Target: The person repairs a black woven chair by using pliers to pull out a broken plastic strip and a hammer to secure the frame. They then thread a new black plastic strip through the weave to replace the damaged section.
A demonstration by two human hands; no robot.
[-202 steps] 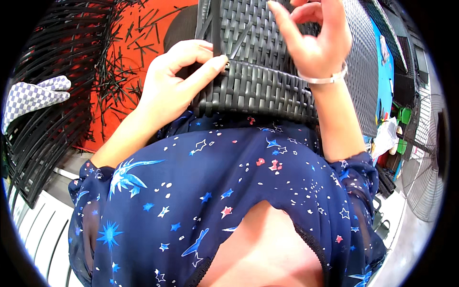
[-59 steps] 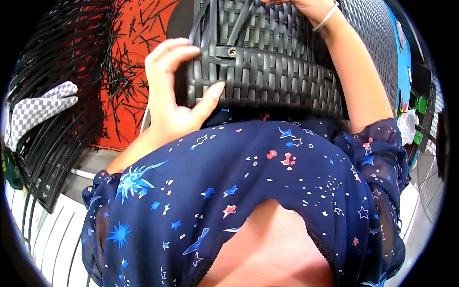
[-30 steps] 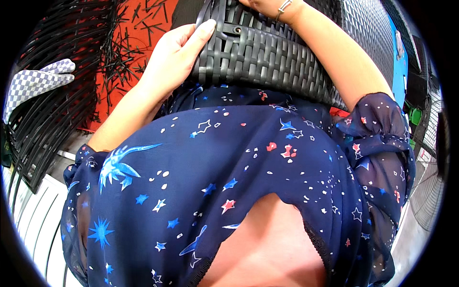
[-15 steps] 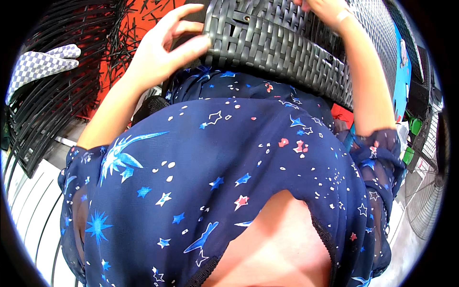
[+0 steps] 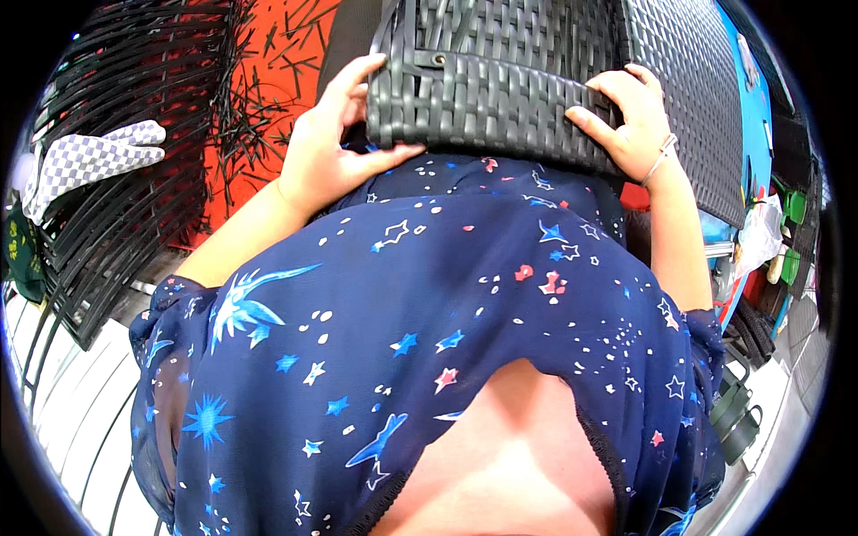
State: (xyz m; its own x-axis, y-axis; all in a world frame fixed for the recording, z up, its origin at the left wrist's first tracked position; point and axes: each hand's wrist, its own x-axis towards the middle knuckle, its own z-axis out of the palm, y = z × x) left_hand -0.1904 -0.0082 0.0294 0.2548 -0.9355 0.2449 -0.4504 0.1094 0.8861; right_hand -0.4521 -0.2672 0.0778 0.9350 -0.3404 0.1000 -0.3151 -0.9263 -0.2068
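A black woven wicker piece of furniture (image 5: 500,107), made of flat plastic strips, rests against my front at the top of the picture. At its near left corner, my left hand (image 5: 332,147) grips the edge, with the thumb along the lower rim and the fingers on the side. My right hand (image 5: 633,125) clasps its right side, thumb and fingers lying on the weave. A small round metal fitting (image 5: 439,61) shows in the near band, close to the left corner. The far part of the wicker piece is cut off by the picture's top edge.
Cut black strips (image 5: 268,98) lie scattered over a red surface (image 5: 259,40). On the left stands a rack of black strips (image 5: 134,179) with a checkered glove (image 5: 98,156) on it. Another woven panel (image 5: 693,98) leans at the right, near a blue board (image 5: 755,107) and dark green mugs (image 5: 735,424).
My right hand has come down from the far part of the wicker onto its right side. The left hand has shifted lower around the corner. The wicker piece has moved slightly in view.
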